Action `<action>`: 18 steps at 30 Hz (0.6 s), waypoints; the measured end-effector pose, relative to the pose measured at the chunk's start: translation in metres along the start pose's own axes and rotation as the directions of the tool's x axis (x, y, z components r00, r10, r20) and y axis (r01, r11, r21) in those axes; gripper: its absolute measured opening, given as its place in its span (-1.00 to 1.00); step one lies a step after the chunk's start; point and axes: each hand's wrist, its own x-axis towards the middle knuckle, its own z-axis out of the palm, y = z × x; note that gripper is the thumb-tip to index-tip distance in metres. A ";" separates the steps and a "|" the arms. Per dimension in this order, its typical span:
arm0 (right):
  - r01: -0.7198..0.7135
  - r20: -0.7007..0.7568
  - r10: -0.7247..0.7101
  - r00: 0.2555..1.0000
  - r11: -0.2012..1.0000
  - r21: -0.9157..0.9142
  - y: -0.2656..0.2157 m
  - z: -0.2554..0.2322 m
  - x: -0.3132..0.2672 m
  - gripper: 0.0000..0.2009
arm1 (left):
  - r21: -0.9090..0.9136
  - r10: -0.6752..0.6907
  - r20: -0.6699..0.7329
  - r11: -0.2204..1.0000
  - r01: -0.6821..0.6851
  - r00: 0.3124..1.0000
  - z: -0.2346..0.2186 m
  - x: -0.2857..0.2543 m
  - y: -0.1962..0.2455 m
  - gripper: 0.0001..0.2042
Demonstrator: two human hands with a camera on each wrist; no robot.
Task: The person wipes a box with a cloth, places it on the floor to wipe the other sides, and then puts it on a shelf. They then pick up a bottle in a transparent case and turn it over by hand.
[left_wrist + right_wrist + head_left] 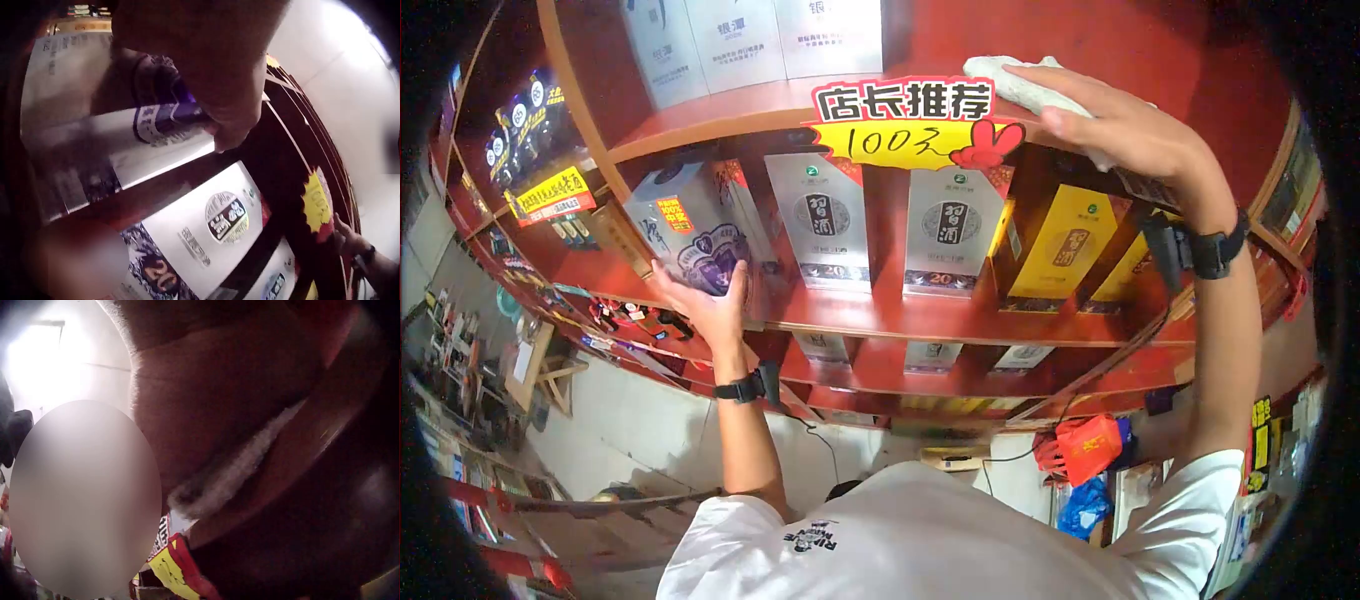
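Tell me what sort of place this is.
Probably a liquor shop: a price sign reading 100元 is on the shelf edge above silver 习酒 boxes, with yellow 习酒 boxes alongside.

The right hand (1138,128) hides part of the white cloth (1018,90), and the head view's top edge crops the upper boxes (738,50).

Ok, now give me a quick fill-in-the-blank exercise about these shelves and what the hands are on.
1. The left hand holds a pale box with a ____ emblem.
2. The right hand is on a ____ cloth.
3. The price sign between the hands reads ____元.

Missing words: purple; white; 100.
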 end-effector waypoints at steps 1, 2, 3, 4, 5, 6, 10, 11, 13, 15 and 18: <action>0.009 0.019 -0.009 1.000 1.000 0.006 0.006 -0.004 -0.006 -0.17 | 0.008 -0.003 -0.002 1.000 0.003 1.000 0.001 -0.004 -0.002 0.26; 0.029 0.062 -0.035 0.997 0.995 0.100 0.006 -0.013 -0.016 -0.18 | 0.039 0.015 0.029 0.999 -0.016 0.999 0.001 -0.007 -0.003 0.26; 0.020 0.094 -0.034 0.995 0.989 0.146 0.008 -0.022 -0.020 -0.22 | 0.070 0.029 0.057 0.997 -0.033 0.998 0.002 -0.011 -0.005 0.26; -0.036 0.136 0.009 0.991 0.980 0.197 0.013 -0.031 -0.022 -0.25 | 0.105 0.035 0.039 0.994 -0.039 0.999 0.003 -0.014 -0.009 0.27; -0.094 0.174 0.054 0.983 0.969 0.230 0.018 -0.040 -0.023 -0.28 | 0.118 0.025 0.029 0.993 -0.028 0.999 0.001 -0.015 -0.006 0.27; -0.133 0.198 0.086 0.976 0.961 0.241 0.022 -0.046 -0.020 -0.30 | 0.083 -0.021 0.027 0.996 0.019 0.999 0.000 -0.017 -0.002 0.27; -0.005 -0.064 -0.007 0.998 0.981 -0.195 0.025 -0.016 -0.011 -0.32 | 0.038 -0.068 0.022 0.997 0.067 0.997 -0.006 -0.019 0.000 0.29; -0.009 -0.063 -0.003 0.998 0.981 -0.193 0.023 -0.014 -0.013 -0.32 | 0.073 -0.067 0.030 0.995 0.065 0.997 -0.008 -0.018 0.006 0.28; 0.068 -0.061 -0.079 0.995 0.984 -0.166 0.022 -0.011 -0.021 -0.26 | 0.161 -0.050 0.058 0.986 0.040 0.997 -0.014 -0.026 0.010 0.21; 0.120 -0.103 -0.129 0.986 0.989 -0.085 0.029 -0.005 -0.028 -0.23 | -0.095 0.015 0.091 0.995 -0.006 0.996 -0.021 -0.031 0.009 0.22; 0.080 -0.166 -0.098 0.981 0.990 -0.116 0.015 0.001 -0.040 -0.27 | -0.187 -0.028 0.139 0.981 0.054 0.990 -0.038 -0.044 0.011 0.20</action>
